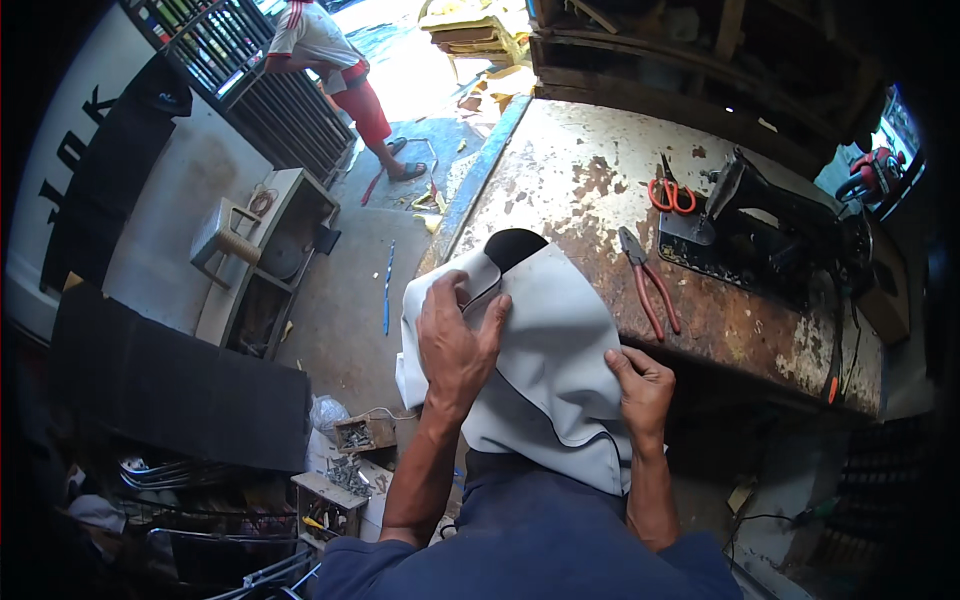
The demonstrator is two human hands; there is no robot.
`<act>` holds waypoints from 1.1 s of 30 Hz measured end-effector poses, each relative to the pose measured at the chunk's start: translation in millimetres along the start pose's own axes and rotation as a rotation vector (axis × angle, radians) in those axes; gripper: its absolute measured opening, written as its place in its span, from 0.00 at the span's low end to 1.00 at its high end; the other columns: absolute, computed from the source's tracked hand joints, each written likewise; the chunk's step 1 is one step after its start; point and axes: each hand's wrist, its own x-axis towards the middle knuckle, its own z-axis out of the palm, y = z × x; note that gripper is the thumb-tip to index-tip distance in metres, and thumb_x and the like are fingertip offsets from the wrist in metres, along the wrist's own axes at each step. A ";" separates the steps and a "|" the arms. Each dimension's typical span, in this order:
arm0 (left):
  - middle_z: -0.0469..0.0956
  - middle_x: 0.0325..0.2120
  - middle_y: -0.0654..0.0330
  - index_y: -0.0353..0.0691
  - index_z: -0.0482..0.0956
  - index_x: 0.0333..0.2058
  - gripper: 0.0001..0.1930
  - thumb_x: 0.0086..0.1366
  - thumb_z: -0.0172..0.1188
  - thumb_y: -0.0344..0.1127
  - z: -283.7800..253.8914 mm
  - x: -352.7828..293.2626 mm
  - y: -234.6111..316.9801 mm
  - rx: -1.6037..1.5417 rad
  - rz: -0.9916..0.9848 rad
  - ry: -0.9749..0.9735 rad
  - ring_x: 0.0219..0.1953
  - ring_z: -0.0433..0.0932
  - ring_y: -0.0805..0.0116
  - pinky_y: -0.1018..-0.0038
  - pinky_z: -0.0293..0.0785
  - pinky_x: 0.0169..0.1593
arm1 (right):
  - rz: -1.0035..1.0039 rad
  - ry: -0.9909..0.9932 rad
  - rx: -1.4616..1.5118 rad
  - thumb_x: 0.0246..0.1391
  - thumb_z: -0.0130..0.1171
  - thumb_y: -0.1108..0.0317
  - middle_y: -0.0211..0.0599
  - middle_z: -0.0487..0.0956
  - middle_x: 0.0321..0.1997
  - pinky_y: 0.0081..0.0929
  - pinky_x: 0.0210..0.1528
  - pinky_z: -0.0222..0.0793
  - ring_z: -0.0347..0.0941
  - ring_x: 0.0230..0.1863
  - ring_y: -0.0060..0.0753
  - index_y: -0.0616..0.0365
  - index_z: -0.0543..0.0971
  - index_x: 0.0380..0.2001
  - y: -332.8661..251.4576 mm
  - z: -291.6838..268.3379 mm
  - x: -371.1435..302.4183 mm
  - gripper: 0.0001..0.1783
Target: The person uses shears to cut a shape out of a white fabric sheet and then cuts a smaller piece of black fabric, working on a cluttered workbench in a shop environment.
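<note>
A light grey-white sheet of vinyl-like upholstery cover (550,330) lies draped over my lap, with dark piping curving along its seams. From under its top edge a rounded black piece (514,245) sticks out. My left hand (458,345) grips the folded upper left part of the cover, fingers curled over it and thumb along the seam. At the right edge, my right hand (640,388) pinches the cover between thumb and fingers. What lies beneath the cover is mostly hidden.
On the worn table (540,150) at right are red-handled pliers (650,283), orange-handled scissors (670,192) and a black sewing machine (775,230). Wooden boxes (328,508) of small metal parts stand lower left. A plastic stool (225,240) and a person (335,85) are farther off.
</note>
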 end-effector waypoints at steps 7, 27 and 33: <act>0.81 0.32 0.49 0.32 0.81 0.37 0.09 0.62 0.70 0.28 2.1 -10.4 6.0 -0.325 -0.028 0.080 0.36 0.82 0.51 0.61 0.77 0.43 | -0.027 0.015 -0.052 0.59 0.74 0.68 0.31 0.88 0.30 0.19 0.39 0.74 0.77 0.33 0.13 0.69 0.88 0.43 3.9 3.9 7.1 0.14; 0.83 0.49 0.49 0.45 0.83 0.54 0.21 0.65 0.70 0.44 54.0 117.9 75.2 0.105 0.841 -1.639 0.59 0.79 0.52 0.56 0.75 0.60 | -0.269 -0.159 -0.121 0.58 0.70 0.73 0.44 0.86 0.29 0.26 0.33 0.75 0.82 0.29 0.26 0.68 0.87 0.40 -13.6 22.5 -13.2 0.09; 0.83 0.40 0.51 0.41 0.81 0.45 0.13 0.63 0.68 0.33 47.4 125.8 46.4 0.068 0.751 -1.363 0.46 0.83 0.45 0.53 0.78 0.51 | -0.177 -0.026 -0.146 0.59 0.71 0.71 0.44 0.86 0.29 0.25 0.33 0.74 0.82 0.29 0.26 0.67 0.88 0.40 1.8 12.4 -7.8 0.10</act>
